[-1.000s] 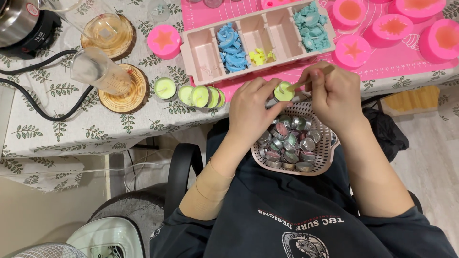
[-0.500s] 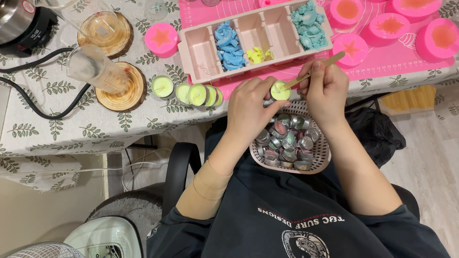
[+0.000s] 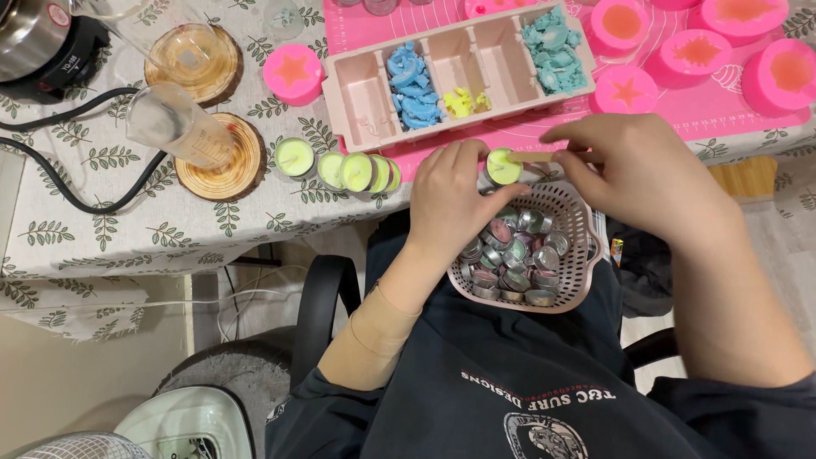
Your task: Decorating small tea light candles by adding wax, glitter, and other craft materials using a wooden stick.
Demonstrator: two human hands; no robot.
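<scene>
A pale-green tealight candle (image 3: pixel 503 167) is being pinched by the left hand (image 3: pixel 455 191) above the lap basket (image 3: pixel 571 204), while a wooden stick (image 3: pixel 544 156) is being pinched by the right hand's (image 3: pixel 637 170) fingers, lying level and pointing left at it.

The left hand (image 3: pixel 455 191) covers the near side of the tea-light cup (image 3: pixel 503 167), so its metal wall cannot be seen. The right hand (image 3: pixel 637 170) hides most of the thin wooden stick (image 3: pixel 535 156). The pink moulds (image 3: pixel 731 13) and a dark pot (image 3: pixel 30 38) are cut off by the top edge. The fan (image 3: pixel 64 446) is clipped at the bottom.
</scene>
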